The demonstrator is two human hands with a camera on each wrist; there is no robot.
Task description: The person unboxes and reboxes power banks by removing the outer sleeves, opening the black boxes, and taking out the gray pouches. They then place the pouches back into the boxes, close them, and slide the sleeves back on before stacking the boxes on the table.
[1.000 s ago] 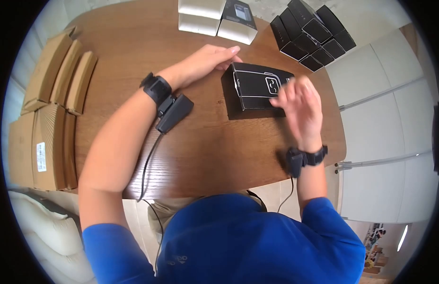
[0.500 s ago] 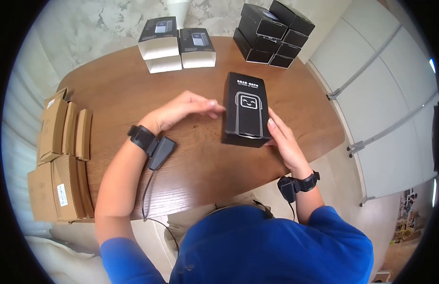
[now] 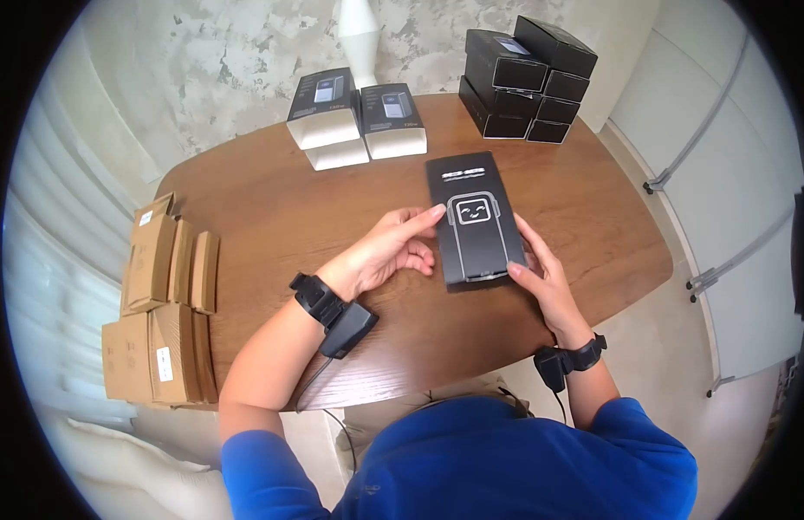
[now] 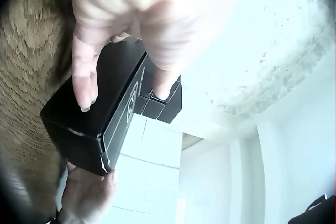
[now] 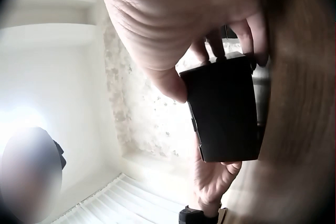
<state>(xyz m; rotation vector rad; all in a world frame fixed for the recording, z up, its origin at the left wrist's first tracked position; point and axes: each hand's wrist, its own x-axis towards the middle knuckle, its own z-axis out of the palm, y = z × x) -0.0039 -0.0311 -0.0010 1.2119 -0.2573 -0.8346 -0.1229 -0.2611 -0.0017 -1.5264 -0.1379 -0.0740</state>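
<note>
A black box [image 3: 473, 227] printed with a smiling screen face and white lettering lies between both hands over the middle of the table. My left hand [image 3: 397, 247] is at its left long side, thumb on the top edge and the other fingers bent down along the side. My right hand [image 3: 545, 277] grips the right side, with the thumb at the near right corner. Seen from the left wrist, the left fingers [image 4: 85, 85] lie against the box's side wall. From the right wrist, the plain end of the box [image 5: 223, 111] faces the camera, and the right thumb [image 5: 170, 85] meets its edge.
Black boxes [image 3: 523, 87] are stacked at the back right of the wooden table [image 3: 272, 217]. Open-ended sleeves [image 3: 333, 113] with white insides stand at the back, before a white vase [image 3: 359, 43]. Brown cardboard boxes [image 3: 164, 295] line the left edge.
My right hand has come down from above onto the box's right side. The box has turned so its short end faces me. My left hand has moved in against its left side. The head view has shifted.
</note>
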